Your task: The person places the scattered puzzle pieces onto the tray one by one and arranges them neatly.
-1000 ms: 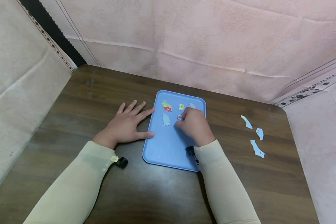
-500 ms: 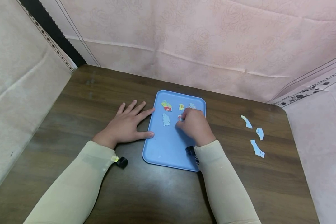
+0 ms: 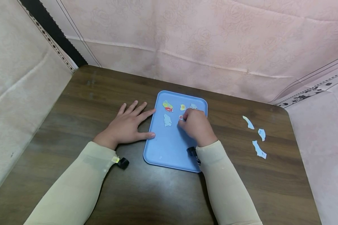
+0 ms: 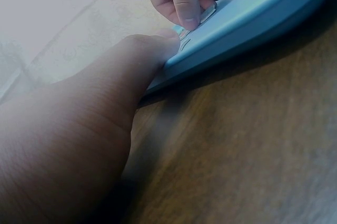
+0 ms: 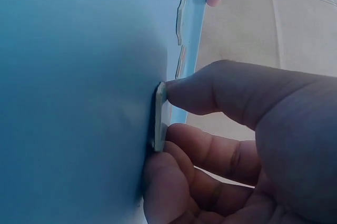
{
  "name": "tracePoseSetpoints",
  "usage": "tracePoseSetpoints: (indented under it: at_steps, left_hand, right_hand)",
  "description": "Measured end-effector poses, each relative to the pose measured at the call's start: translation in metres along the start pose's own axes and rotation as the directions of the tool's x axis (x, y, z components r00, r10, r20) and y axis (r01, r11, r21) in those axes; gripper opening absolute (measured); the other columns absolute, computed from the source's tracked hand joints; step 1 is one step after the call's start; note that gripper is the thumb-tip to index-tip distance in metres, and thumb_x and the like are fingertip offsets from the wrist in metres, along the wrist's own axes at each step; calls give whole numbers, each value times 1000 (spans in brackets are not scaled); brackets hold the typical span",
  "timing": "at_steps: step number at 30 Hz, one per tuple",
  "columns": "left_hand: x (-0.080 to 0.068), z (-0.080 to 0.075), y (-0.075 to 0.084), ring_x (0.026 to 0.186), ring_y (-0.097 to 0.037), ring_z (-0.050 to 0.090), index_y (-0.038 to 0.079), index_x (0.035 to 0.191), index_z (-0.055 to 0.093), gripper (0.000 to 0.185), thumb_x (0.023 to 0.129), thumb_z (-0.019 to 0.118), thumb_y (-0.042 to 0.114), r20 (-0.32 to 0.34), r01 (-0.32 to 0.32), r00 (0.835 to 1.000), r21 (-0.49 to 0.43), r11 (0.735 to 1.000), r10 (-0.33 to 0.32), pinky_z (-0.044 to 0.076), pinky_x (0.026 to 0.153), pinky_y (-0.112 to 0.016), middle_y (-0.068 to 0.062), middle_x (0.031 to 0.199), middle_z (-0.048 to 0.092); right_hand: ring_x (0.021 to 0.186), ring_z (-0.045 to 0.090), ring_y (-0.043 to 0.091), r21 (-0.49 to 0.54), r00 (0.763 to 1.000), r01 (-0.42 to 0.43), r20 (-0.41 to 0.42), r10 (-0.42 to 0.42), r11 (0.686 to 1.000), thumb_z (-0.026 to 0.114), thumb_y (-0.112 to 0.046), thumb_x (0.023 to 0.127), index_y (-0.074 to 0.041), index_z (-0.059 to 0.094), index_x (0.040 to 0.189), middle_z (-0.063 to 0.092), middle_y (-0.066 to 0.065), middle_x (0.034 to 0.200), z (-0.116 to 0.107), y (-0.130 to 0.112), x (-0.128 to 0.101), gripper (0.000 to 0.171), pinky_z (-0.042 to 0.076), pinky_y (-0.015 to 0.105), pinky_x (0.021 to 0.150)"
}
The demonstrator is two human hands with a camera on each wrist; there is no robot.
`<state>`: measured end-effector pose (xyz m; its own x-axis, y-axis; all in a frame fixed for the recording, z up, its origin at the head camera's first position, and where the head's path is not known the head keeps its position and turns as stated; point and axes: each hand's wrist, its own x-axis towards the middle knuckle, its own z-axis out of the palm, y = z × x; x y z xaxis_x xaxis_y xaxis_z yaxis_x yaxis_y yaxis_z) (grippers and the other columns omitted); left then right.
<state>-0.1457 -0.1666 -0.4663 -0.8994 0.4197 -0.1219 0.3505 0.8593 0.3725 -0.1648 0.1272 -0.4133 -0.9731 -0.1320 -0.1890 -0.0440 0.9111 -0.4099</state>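
A blue tray (image 3: 169,150) lies on the dark wooden table (image 3: 107,90). On its far half are a yellow-red puzzle piece (image 3: 167,106), a small yellow one (image 3: 182,107) and a pale one (image 3: 167,120). My right hand (image 3: 183,121) rests on the tray and pinches a small flat piece (image 5: 159,116) between thumb and fingers, its edge on the tray floor (image 5: 79,77). My left hand (image 3: 135,123) lies flat on the table with fingers spread. Its thumb (image 4: 142,61) and index finger touch the tray's left rim (image 4: 253,29).
Three pale blue pieces (image 3: 259,149) lie loose on the table to the right of the tray. Pink cloth (image 3: 214,37) hangs behind the table and beige cloth (image 3: 17,78) to the left. The table's right edge meets a pink cloth surface (image 3: 324,150).
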Motion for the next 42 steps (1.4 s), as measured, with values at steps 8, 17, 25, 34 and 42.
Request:
tracePoseSetpoints:
  at_steps: [8, 17, 25, 34, 42]
  left_hand:
    - [1, -1, 2, 178, -39, 1, 50, 178, 22, 103, 93, 57, 96, -1, -3, 1000, 3, 1000, 3, -3, 137, -76, -5, 191, 16]
    - [2, -2, 1, 178, -39, 1, 51, 178, 21, 103, 93, 57, 95, -1, -9, 1000, 5, 1000, 9, -3, 137, -75, -5, 191, 15]
    - [2, -2, 2, 179, -39, 0, 51, 178, 21, 103, 93, 58, 94, 6, -6, 1000, 5, 1000, 6, -4, 137, -75, -5, 191, 14]
    - [2, -2, 2, 178, -40, 0, 52, 178, 20, 104, 92, 58, 96, 7, -2, 1000, 5, 1000, 2, -4, 137, -75, -5, 191, 14]
    - [0, -3, 1, 178, -41, 0, 52, 178, 19, 104, 92, 58, 95, 12, 3, 1000, -2, 1000, -3, -4, 137, -76, -5, 191, 15]
  right_hand:
    - [93, 69, 28, -6, 1000, -14, 14, 14, 1000, 79, -24, 105, -7, 82, 106, 79, 10, 104, -2, 1, 0, 18, 59, 39, 76]
    - [95, 71, 28, 2, 999, -32, 12, 32, 999, 80, -28, 105, -6, 83, 115, 80, 12, 111, -4, 1, 0, 24, 63, 40, 77]
    - [94, 72, 29, 18, 999, -54, 3, 54, 998, 79, -32, 106, -8, 81, 114, 79, 10, 109, -6, 2, -2, 26, 61, 39, 74]
    - [79, 67, 27, 25, 997, -75, -30, 75, 997, 79, -31, 105, -5, 77, 120, 78, 11, 92, -29, 9, -8, 30, 55, 37, 66]
    - [90, 69, 32, 86, 988, -121, -87, 128, 989, 77, -31, 107, -5, 76, 125, 78, 16, 107, -55, 30, -13, 32, 60, 41, 73]
